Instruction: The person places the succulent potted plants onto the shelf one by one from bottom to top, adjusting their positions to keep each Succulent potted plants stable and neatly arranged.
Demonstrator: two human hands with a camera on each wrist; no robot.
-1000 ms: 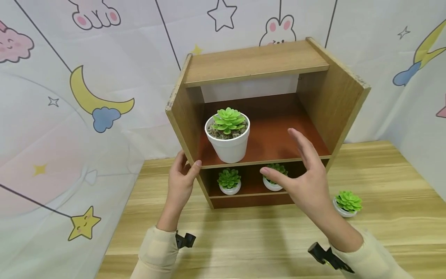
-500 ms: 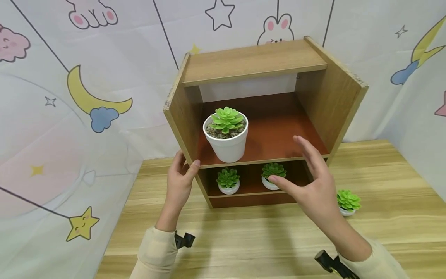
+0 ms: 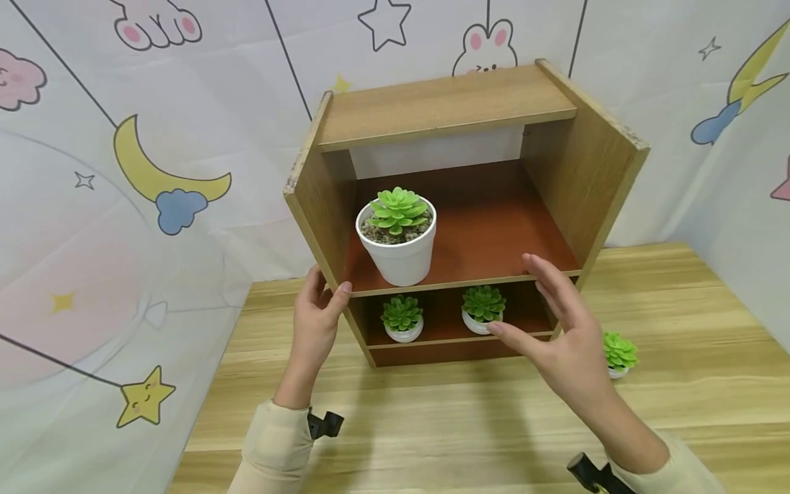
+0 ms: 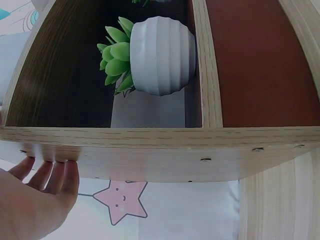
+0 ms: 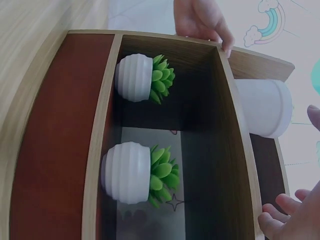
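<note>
A small two-tier wooden shelf [image 3: 449, 280] stands in the middle of the table. My left hand [image 3: 316, 322] holds its left side panel, thumb at the front edge and fingertips on the outer face [image 4: 50, 175]. Before the shelf's right half, my right hand [image 3: 564, 329] hovers with spread, relaxed fingers, holding nothing. Its thumb points toward a succulent in a ribbed white pot [image 3: 483, 310] in the lower compartment. A similar potted succulent [image 3: 402, 319] sits left of that one. On the upper board stands a larger succulent in a smooth white pot [image 3: 398, 237].
Another small potted succulent [image 3: 619, 353] rests on the wooden table [image 3: 432, 425] right of the shelf, partly hidden by my right hand. A white cloth with cartoon drawings [image 3: 185, 82] hangs behind and at both sides.
My right hand has drawn back down and to the right, uncovering the right-hand succulent in the lower compartment. My left hand keeps its place on the side panel.
</note>
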